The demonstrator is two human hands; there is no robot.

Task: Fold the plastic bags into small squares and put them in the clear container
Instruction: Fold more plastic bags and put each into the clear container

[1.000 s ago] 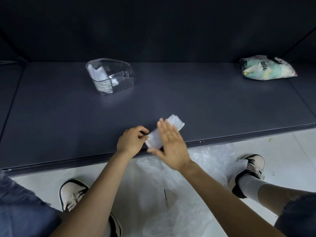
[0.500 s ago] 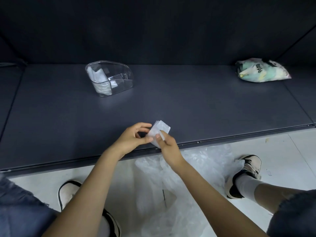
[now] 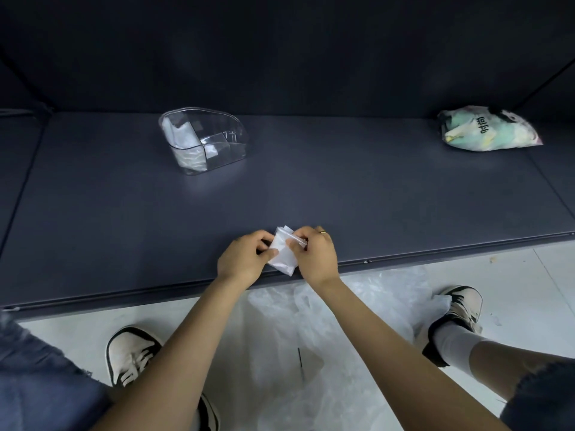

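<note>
Head view looks down on your two hands meeting at the near edge of the dark shelf (image 3: 311,188). Your left hand (image 3: 242,259) and your right hand (image 3: 315,255) both pinch the same folded plastic bag (image 3: 281,255), a small whitish packet held between them just above the shelf's front lip. Your left thumb presses on its near face, and your right thumb and fingers curl round its upper right edge. You wear a ring (image 3: 323,233) on the right hand.

Farther back and to the left stands the clear container (image 3: 203,140), well apart from your hands. White folded plastic already sits in its left compartment, and a smaller white piece lies beside the divider.

At the far right of the shelf lies a printed green and white bag (image 3: 488,129). On the pale floor between your shoes, a heap of loose clear plastic bags (image 3: 311,337) spreads under your forearms.
</note>
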